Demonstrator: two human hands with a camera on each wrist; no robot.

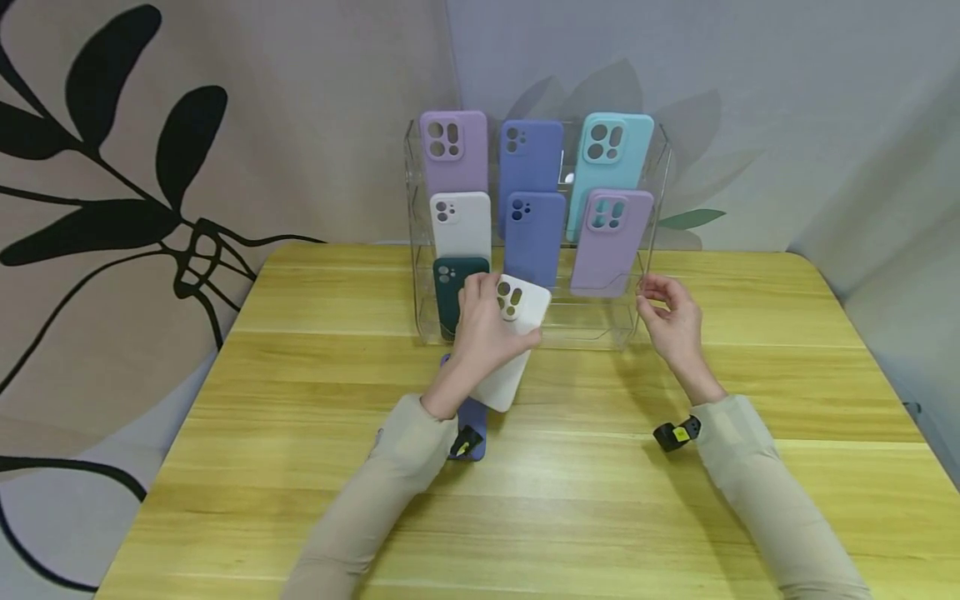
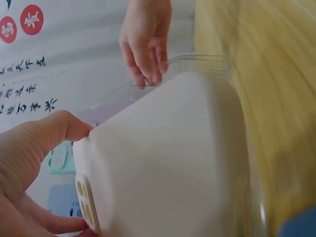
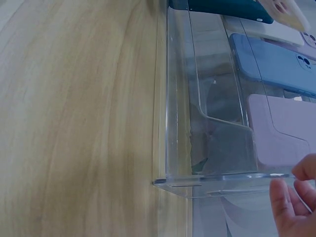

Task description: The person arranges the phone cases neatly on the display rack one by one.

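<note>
My left hand (image 1: 483, 329) holds a white phone case (image 1: 506, 371) by its camera end, tilted in front of the clear display stand (image 1: 592, 337). The left wrist view shows thumb and fingers on opposite edges of that white case (image 2: 163, 158). At the stand's right side, my right hand (image 1: 675, 321) pinches the edge of the side panel, as the right wrist view shows with the fingers (image 3: 280, 197). A dark green case (image 1: 450, 287) stands in the lowest tier at left, partly behind my left hand. Under my left wrist, a blue case (image 1: 474, 417) lies on the table, partly covered.
Higher tiers hold lilac (image 1: 468, 167), blue (image 1: 532, 167), turquoise (image 1: 618, 171) and white (image 1: 461, 229) cases, with another blue (image 1: 534, 242) and lilac one (image 1: 611, 250). The stand sits on a wooden table (image 1: 300, 367) against a patterned backdrop (image 1: 337, 125).
</note>
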